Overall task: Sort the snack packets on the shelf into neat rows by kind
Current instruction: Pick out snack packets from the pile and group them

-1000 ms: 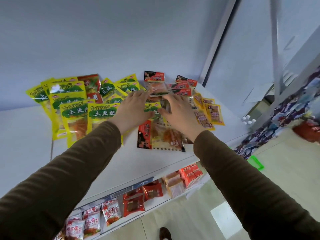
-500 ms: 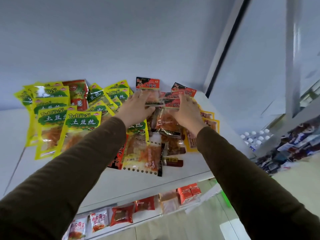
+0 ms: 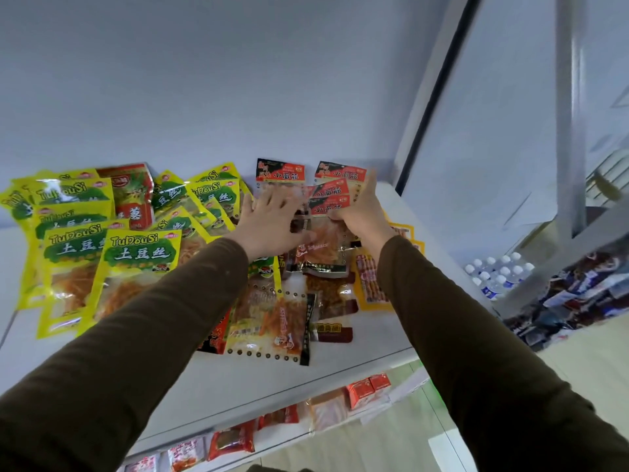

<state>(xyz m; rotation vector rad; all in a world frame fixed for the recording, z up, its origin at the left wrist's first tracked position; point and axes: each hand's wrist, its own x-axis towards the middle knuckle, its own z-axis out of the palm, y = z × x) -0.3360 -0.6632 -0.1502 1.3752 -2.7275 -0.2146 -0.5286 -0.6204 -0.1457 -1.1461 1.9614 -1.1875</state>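
Both hands are up on the white shelf [image 3: 238, 379], deep in the snack pile. The right hand [image 3: 360, 212] pinches a fanned handful of red-topped packets [image 3: 332, 199], fingers curled round their lower edges, thumb pointing up beside them. Those packets stand with their long axes running away from the shelf's front edge, red headers toward the back wall [image 3: 238, 80], each header overlapping the next. One more red-topped packet [image 3: 279, 173] lies just left of them, same heading. The left hand [image 3: 272, 219] is spread flat, fingers straight, pressing on the clear packets in the middle of the pile.

Left of the hands, the yellow-and-green packets [image 3: 136, 264] sit in overlapping rows, green labels toward the wall, clear windows showing orange shreds. A red packet [image 3: 132, 199] is wedged among them. Nearer the front edge, a clear packet with punched holes [image 3: 269, 321] lies lengthwise toward the camera; orange-bordered packets [image 3: 371, 284] sit under the right forearm.

Bare shelf runs along the front edge and far left. At the right, the shelf ends near a dark upright post [image 3: 432, 97].
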